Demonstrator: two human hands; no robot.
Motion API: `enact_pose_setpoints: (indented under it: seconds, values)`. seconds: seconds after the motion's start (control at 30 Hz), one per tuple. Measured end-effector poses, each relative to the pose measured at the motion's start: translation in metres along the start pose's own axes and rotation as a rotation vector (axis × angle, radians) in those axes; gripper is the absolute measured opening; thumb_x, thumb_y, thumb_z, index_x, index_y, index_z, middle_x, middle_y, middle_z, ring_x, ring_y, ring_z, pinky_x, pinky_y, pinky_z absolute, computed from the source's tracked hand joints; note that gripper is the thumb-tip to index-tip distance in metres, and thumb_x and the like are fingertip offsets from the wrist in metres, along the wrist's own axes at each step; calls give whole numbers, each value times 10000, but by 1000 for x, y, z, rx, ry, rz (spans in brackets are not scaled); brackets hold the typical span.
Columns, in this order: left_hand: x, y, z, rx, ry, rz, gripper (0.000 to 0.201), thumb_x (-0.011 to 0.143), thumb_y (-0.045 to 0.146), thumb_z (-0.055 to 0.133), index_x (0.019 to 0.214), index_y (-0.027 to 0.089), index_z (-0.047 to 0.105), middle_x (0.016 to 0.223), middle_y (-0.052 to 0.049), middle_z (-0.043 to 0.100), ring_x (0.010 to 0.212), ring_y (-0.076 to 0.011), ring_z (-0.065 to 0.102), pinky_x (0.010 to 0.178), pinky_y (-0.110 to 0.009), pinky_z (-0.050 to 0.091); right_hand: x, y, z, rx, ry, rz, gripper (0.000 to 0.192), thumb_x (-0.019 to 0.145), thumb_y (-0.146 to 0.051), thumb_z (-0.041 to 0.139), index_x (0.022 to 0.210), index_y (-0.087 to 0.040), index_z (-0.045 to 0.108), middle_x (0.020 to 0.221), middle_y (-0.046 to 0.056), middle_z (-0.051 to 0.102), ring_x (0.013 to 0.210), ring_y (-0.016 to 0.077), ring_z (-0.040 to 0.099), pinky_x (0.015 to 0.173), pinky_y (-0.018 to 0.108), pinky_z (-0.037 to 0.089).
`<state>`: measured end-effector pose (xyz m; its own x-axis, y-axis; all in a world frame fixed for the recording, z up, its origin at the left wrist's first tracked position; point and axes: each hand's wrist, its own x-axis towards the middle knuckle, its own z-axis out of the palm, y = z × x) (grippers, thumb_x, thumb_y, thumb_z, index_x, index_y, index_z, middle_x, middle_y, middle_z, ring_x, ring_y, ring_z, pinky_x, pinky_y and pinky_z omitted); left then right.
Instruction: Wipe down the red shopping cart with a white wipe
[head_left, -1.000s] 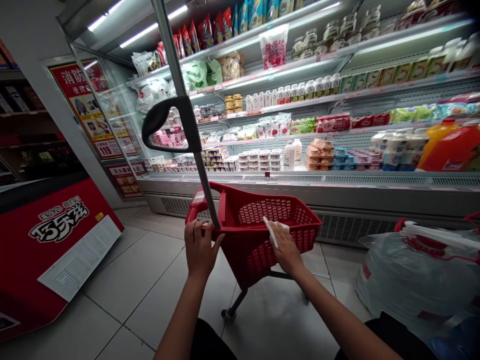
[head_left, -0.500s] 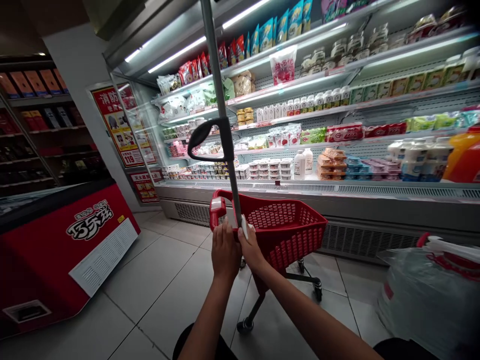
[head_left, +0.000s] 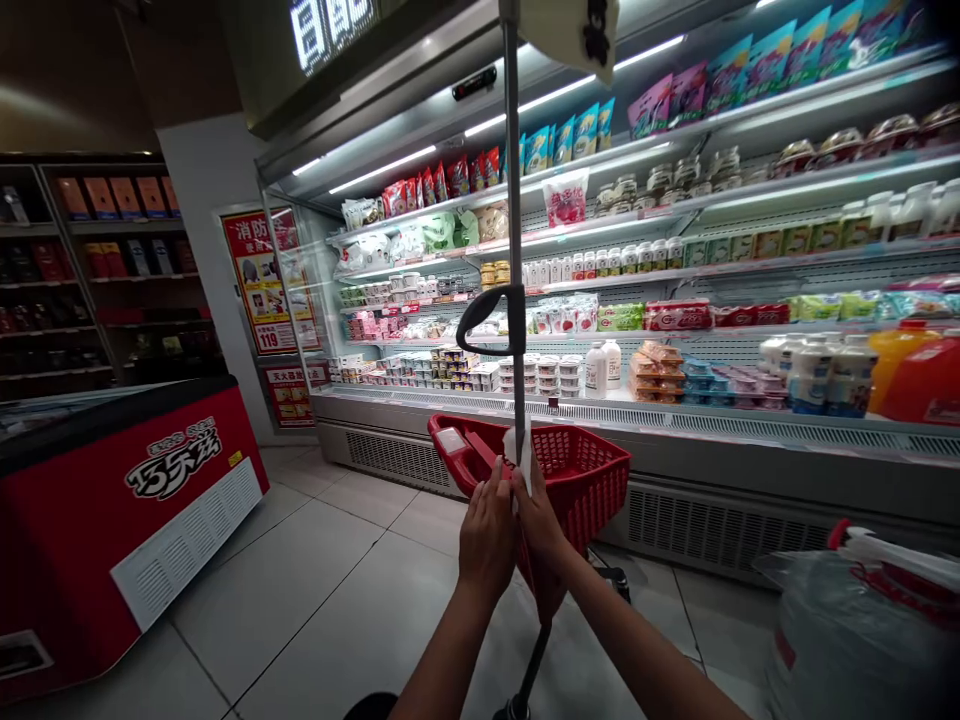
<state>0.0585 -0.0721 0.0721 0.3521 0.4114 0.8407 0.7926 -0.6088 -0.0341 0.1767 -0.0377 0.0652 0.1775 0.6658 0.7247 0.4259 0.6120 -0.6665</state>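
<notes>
A red shopping cart (head_left: 589, 490) with a slatted basket stands in front of me, and a grey upright pole (head_left: 514, 210) rises from its near corner. Low on this pole, my left hand (head_left: 487, 540) is closed with its fingers bent against the pole's foot, just below the cart's red handle (head_left: 476, 450). My right hand (head_left: 541, 515) presses a white tissue or cloth (head_left: 525, 455) around the pole from the other side. Higher up, a black loop-shaped grip (head_left: 487, 325) is fixed to the pole. The palms and the pole's lowest part are hidden.
Behind the cart runs an open refrigerated display (head_left: 720, 440) with packed shelves. A red chest freezer (head_left: 172, 480) stands left on the tiled floor (head_left: 322, 590). At lower right is a large clear water jug (head_left: 862, 610) in plastic. A pale sign (head_left: 562, 35) hangs on the pole's top.
The view has tilted up and shifted, so the pole looks more upright and further right. The cart has turned a little relative to me. Both hands remain at the pole's lower end with the white tissue.
</notes>
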Motion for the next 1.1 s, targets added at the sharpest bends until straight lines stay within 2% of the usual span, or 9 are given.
enact_pose_setpoints:
  seconds: [0.13,0.23,0.33,0.5,0.63,0.73,0.83,0.93,1.1]
  values:
    - [10,-12,-8,-149,-53,-44,553,950,28,343,1468,215,390,1702,-119,260,1327,-211,602,944,-366,603,-42,15,-19,-70,-121,-31,595,1092,-486,292,1655,-335,174,1736,-2,155,1592,235,139,1284,498,210]
    - [17,-29,-6,-91,-87,0,499,1027,175,403,1524,202,369,1678,-130,319,1477,-272,442,1102,-468,508,-62,19,-25,-148,-208,-59,572,1095,-451,295,1650,-348,200,1725,-16,200,1582,233,191,1282,490,240]
    - [15,-41,5,-28,-82,-36,602,1045,349,474,1592,182,289,1653,-158,362,1532,-315,339,1191,-540,401,-66,17,-24,-207,-218,-67,567,1095,-433,294,1649,-348,207,1714,-14,240,1568,232,241,1282,489,246]
    - [4,-40,17,-103,-62,-143,692,1013,266,455,1639,182,174,1672,-150,326,1539,-287,325,1216,-512,372,-34,3,-17,-259,-243,-83,550,1091,-419,276,1623,-288,324,1661,30,373,1535,226,327,1265,461,298]
    - [0,-28,9,-203,-74,-177,733,964,171,462,1632,190,162,1696,-153,265,1540,-281,325,1213,-503,386,4,-18,-10,-429,-369,-90,490,1083,-318,280,1446,-210,590,1446,106,629,1376,249,544,1208,462,371]
    - [-3,-23,-3,-287,-66,-161,729,965,136,436,1625,203,132,1695,-156,264,1535,-250,344,1189,-482,429,12,-29,-12,-533,-416,-101,453,1075,-291,311,1329,-189,672,1292,133,718,1258,274,628,1144,472,431]
    - [-2,-32,-14,-301,-122,-54,734,965,116,419,1631,214,127,1693,-147,276,1522,-221,371,1172,-442,456,-2,-29,-28,-573,-378,-201,474,1063,-298,335,1451,-175,578,1456,131,614,1370,278,543,1184,479,399]
    - [2,-57,-19,-160,-167,56,733,962,124,434,1639,215,169,1691,-134,286,1553,-240,303,1211,-471,398,-21,-19,-58,-573,-363,-287,516,1060,-305,340,1556,-226,459,1543,84,538,1443,248,470,1215,462,381]
    - [6,-84,-13,56,-127,39,690,1006,300,500,1636,200,236,1680,-152,302,1566,-321,247,1224,-542,331,-31,0,-106,-491,-363,-155,511,1096,-369,258,1577,-300,414,1555,15,526,1454,202,462,1169,394,448]
